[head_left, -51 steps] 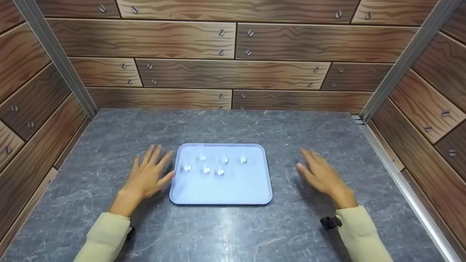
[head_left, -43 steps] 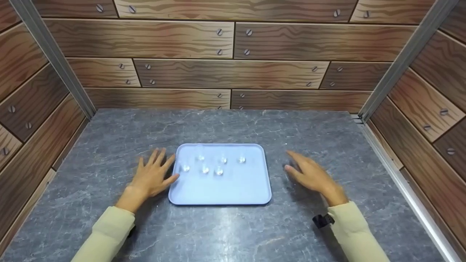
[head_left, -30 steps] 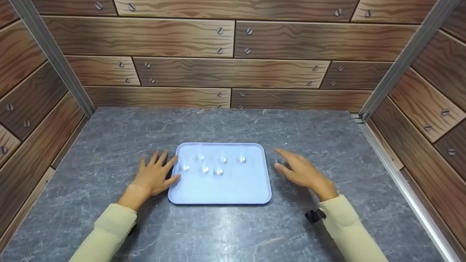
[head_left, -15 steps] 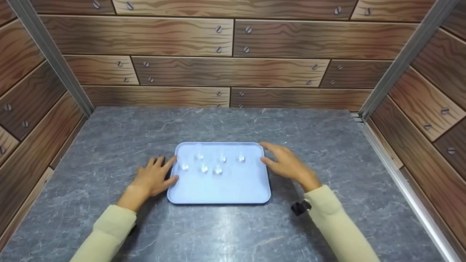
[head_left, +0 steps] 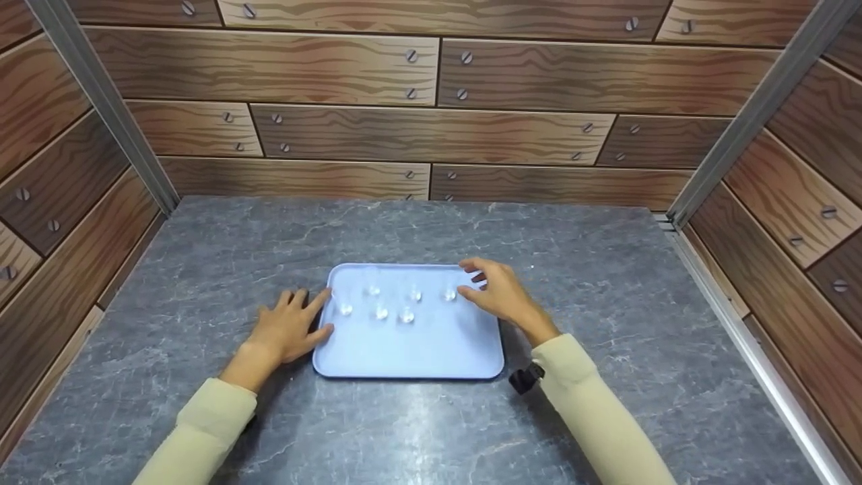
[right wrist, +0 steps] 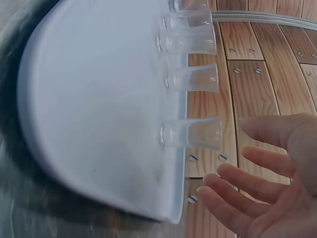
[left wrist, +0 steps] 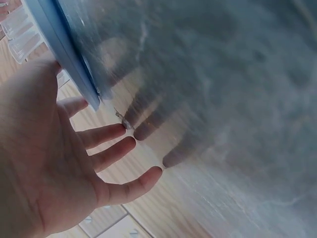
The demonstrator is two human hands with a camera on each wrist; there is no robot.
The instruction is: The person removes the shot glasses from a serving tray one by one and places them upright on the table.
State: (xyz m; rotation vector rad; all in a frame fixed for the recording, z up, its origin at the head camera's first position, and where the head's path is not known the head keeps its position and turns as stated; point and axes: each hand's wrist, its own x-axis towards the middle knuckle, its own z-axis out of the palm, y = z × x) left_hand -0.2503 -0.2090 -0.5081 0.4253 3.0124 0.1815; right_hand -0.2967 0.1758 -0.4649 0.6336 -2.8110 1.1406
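Note:
A pale blue tray lies on the table, bearing several small clear shot glasses in two loose rows. My left hand rests at the tray's left rim, thumb and index finger against it; in the left wrist view its other fingertips touch the table. Over the tray's back right corner, my right hand has its thumb and fingers parted, close to the rightmost glass. In the right wrist view that nearest glass stands upright, just apart from the thumb and fingers. Nothing is held.
The grey marbled table extends around the tray. Wood-patterned panels close off the back and both sides, with metal posts at the corners. A black wrist device sits below my right sleeve.
My right hand has moved left from the bare table to over the tray's back right corner, beside the rightmost glass. My left hand has shifted slightly right onto the tray's left rim.

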